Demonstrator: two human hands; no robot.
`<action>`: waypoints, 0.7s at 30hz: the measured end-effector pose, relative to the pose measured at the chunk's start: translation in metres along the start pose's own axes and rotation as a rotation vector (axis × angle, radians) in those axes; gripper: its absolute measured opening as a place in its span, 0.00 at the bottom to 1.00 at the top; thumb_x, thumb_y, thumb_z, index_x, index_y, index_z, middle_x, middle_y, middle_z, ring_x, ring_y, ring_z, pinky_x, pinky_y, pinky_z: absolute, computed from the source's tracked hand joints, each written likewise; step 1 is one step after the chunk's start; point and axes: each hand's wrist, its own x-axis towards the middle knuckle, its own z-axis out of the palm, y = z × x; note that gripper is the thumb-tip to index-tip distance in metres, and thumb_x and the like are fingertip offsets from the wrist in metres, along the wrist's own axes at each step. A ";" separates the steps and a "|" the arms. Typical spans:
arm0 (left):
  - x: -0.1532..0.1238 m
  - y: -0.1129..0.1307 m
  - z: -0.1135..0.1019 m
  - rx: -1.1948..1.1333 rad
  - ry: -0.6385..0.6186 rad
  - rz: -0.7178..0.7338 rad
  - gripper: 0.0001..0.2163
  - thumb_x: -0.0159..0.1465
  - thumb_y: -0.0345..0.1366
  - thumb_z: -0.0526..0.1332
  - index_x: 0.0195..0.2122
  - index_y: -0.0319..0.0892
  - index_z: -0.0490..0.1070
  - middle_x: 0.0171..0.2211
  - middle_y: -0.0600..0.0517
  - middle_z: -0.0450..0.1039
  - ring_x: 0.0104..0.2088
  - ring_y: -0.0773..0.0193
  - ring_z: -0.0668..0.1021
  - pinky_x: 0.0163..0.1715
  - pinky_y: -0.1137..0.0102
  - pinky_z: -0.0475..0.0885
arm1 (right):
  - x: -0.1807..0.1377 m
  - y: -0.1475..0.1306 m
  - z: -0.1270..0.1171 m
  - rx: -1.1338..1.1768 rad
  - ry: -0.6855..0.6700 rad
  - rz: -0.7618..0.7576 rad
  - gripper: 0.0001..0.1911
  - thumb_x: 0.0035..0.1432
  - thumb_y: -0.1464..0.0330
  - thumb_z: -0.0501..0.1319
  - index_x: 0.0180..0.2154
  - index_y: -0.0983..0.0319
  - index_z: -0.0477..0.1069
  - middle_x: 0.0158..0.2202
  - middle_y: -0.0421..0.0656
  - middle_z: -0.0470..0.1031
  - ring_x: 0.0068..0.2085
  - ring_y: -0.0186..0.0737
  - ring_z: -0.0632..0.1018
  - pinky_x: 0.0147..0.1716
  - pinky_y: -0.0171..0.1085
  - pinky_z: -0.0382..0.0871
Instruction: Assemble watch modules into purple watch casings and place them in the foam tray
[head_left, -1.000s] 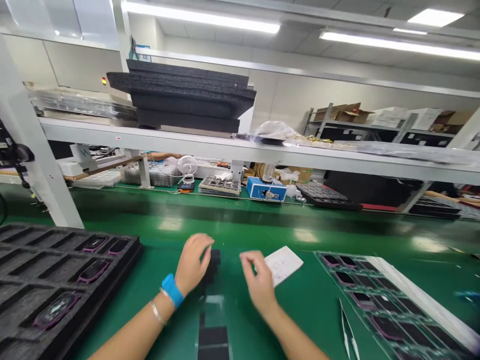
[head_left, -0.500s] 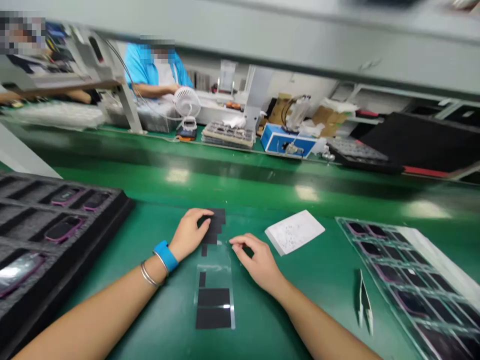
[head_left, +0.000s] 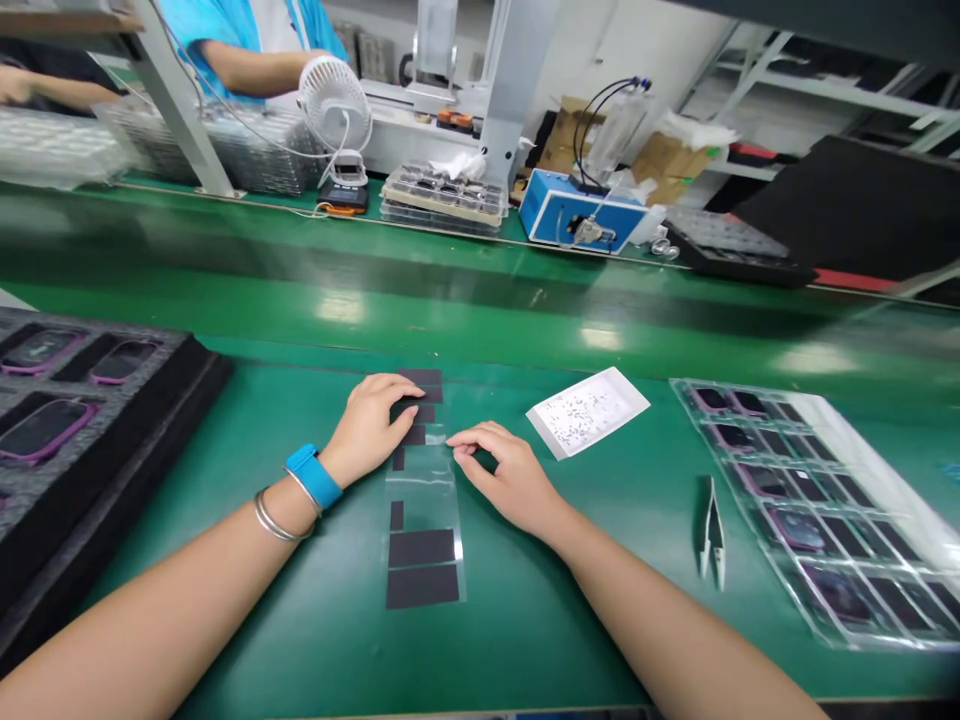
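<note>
A clear film strip with black rectangular patches lies on the green table in front of me. My left hand rests at its far part, fingers and thumb apart over the dark patches there. At the strip's right edge, the thumb and index finger of my right hand are pinched together on the film's border. A white card with small dark marks lies to the right of that hand. Farther right, white tweezers lie on the table with their tips apart.
A black foam tray with purple-rimmed devices stands at left. At right lies a clear plastic tray of similar purple-edged pieces. Beyond the green ledge are a white fan, a blue box, stacked trays and a person in a blue top.
The view has tilted down and become sharper. My right fingertips have come closer to the film's edge and pinch there. My left hand stays on the far end of the strip.
</note>
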 end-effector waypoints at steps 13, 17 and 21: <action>-0.005 -0.002 0.007 0.298 -0.164 0.055 0.23 0.66 0.42 0.50 0.60 0.39 0.60 0.63 0.40 0.54 0.64 0.50 0.55 0.61 0.53 0.54 | -0.005 -0.006 0.000 -0.412 -0.321 -0.028 0.28 0.61 0.60 0.56 0.60 0.62 0.58 0.65 0.50 0.50 0.66 0.48 0.50 0.62 0.53 0.50; -0.006 -0.003 0.008 0.337 -0.170 0.084 0.22 0.66 0.43 0.49 0.59 0.40 0.61 0.64 0.41 0.53 0.64 0.52 0.55 0.60 0.53 0.54 | -0.004 -0.008 -0.003 -0.482 -0.353 -0.059 0.29 0.62 0.58 0.55 0.61 0.63 0.57 0.65 0.50 0.48 0.66 0.47 0.48 0.63 0.52 0.50; -0.006 -0.003 0.008 0.356 -0.172 0.089 0.22 0.66 0.43 0.49 0.59 0.40 0.61 0.64 0.41 0.53 0.64 0.52 0.55 0.60 0.53 0.55 | -0.004 -0.010 -0.004 -0.491 -0.349 -0.057 0.29 0.62 0.58 0.55 0.61 0.62 0.57 0.65 0.49 0.48 0.66 0.47 0.49 0.62 0.52 0.52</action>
